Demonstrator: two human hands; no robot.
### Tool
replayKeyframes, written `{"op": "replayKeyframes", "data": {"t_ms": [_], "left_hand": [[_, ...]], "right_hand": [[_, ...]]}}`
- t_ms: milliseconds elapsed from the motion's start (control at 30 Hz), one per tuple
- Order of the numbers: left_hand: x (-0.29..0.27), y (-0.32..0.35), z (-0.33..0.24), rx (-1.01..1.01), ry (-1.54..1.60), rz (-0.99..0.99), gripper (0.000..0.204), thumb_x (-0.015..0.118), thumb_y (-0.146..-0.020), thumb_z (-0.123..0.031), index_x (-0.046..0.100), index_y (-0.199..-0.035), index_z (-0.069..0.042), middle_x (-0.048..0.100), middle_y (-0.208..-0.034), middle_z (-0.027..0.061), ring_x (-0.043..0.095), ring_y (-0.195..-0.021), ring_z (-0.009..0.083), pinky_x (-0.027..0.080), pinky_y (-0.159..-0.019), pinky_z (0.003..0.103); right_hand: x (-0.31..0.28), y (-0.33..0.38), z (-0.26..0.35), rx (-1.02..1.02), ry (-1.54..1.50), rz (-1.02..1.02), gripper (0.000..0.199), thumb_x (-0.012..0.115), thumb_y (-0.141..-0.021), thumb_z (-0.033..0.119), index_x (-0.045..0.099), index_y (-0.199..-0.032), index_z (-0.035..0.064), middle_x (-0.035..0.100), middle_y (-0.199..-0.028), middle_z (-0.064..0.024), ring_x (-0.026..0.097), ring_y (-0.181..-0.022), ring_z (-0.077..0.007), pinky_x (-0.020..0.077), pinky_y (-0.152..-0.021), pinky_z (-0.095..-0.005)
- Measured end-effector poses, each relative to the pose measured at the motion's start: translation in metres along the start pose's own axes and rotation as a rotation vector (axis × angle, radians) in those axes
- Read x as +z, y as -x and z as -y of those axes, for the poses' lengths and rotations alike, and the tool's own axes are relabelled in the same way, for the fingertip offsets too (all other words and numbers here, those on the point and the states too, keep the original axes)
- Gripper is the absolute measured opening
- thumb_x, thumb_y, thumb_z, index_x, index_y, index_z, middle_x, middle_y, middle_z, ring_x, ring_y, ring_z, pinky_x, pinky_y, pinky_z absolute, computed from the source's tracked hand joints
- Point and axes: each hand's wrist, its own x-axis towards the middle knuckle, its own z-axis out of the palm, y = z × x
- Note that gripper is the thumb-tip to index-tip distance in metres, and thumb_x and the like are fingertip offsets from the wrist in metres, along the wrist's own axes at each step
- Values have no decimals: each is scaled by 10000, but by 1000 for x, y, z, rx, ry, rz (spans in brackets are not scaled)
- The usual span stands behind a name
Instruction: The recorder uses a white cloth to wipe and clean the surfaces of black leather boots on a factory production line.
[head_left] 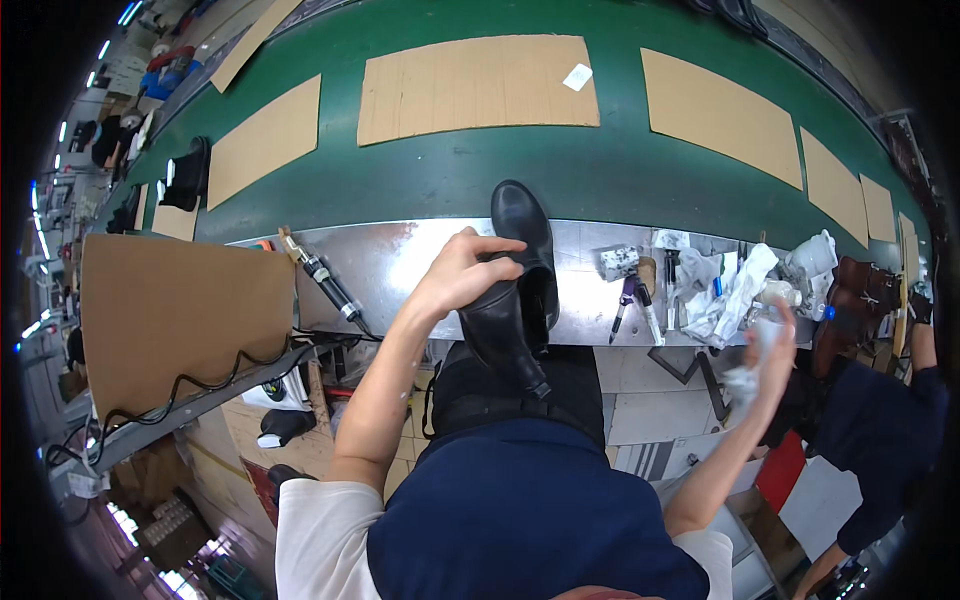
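We see a glossy black leather ankle boot [520, 275] lying toe-away on the shiny steel desk [400, 262], its shaft hanging over the near edge. Our left hand [462, 272] closes its grip over the boot's top; our right hand [768, 345], blurred, clutches a crumpled white rag [745, 378]. Beyond the desk runs a green conveyor belt [600, 170] bearing flat brown cardboard sheets [478, 88], one with a small white label [577, 77].

The right hand [768, 345] is motion-blurred, so the pale crumpled thing it holds cannot be made out. The left hand [462, 275] covers part of the glossy black leather boot's [520, 285] shaft, and small tools on the metal surface [400, 260] stay indistinct.
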Motion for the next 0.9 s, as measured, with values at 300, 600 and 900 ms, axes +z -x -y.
{"op": "replayKeyframes", "data": {"t_ms": [300,600,900], "left_hand": [[11,2,4,28,-86,-43,456,637,-639,-343,690,-1043,-139,520,-903,147,490,-980,309,395,-881,374],[12,7,11,86,-173,-23,478,636,-633,-346,685,-1055,-127,532,-934,157,494,-1016,306,399,-895,384],[5,12,7,58,-161,44,483,634,-631,-340,681,-1058,-120,517,-974,143,476,-1032,301,398,-884,388]], "right_hand": [[252,120,81,86,-295,659,126,557,-710,-17,496,-813,25,574,-677,-12,501,-604,-42,394,-562,-187],[265,145,80,274,-380,387,102,504,-734,-55,479,-793,25,533,-647,4,474,-587,-23,363,-533,-181],[267,155,82,274,-355,352,96,466,-758,-69,480,-795,18,511,-676,3,471,-614,-27,360,-553,-177]]}}
